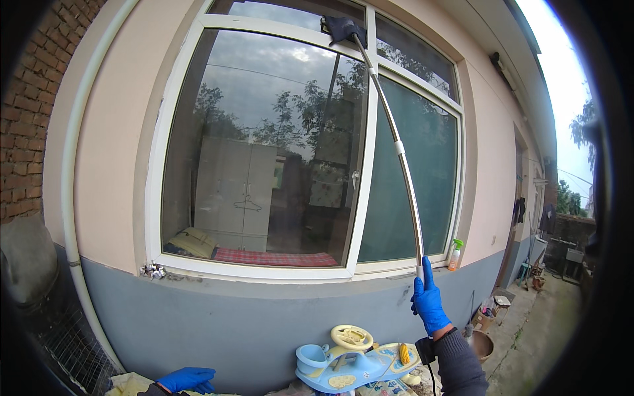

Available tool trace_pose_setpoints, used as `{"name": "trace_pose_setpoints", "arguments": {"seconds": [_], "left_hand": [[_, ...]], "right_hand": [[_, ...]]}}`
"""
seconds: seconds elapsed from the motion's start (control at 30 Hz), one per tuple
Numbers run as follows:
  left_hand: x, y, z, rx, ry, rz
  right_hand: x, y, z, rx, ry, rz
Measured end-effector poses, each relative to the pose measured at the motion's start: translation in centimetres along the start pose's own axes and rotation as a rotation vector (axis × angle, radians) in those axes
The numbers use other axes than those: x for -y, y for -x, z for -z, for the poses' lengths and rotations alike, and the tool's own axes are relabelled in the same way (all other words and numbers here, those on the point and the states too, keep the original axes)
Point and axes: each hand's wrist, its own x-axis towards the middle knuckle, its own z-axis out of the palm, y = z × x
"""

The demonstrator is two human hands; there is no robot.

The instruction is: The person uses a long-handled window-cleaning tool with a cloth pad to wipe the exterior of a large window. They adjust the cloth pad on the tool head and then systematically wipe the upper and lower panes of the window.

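Observation:
My right hand (430,304), in a blue glove, grips the lower end of a long metal telescopic pole (406,173), its index finger laid along the shaft. At the pole's top, a dark cloth-covered cleaning head (344,30) lies over the white upper crossbar of the window frame (277,30), beside the central upright. My left hand (188,380), also blue-gloved, hangs low at the bottom left with its fingers extended and nothing visible in it. Reflected sky and trees show in the large left pane (277,114).
A blue and yellow ride-on toy car (342,364) stands below the window with a corn cob (404,354) on it. A spray bottle (454,255) is on the sill's right end. A drainpipe (74,148) runs down the left wall. Wire mesh (74,331) lies lower left.

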Motion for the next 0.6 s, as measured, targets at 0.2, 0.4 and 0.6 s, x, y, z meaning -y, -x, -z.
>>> {"name": "trace_pose_setpoints", "arguments": {"seconds": [0.2, 0.4, 0.6], "left_hand": [[0.2, 1.1, -0.1, -0.010, -0.020, -0.033], [1.6, 4.1, 0.8, -0.055, 0.030, -0.070], [3.6, 5.2, 2.3, -0.123, 0.055, -0.009]], "right_hand": [[8.1, -8.2, 0.9, -0.053, -0.029, 0.151], [17.6, -13.4, 0.9, -0.067, 0.001, 0.149], [22.1, -15.3, -1.4, -0.048, -0.092, 0.182]]}}
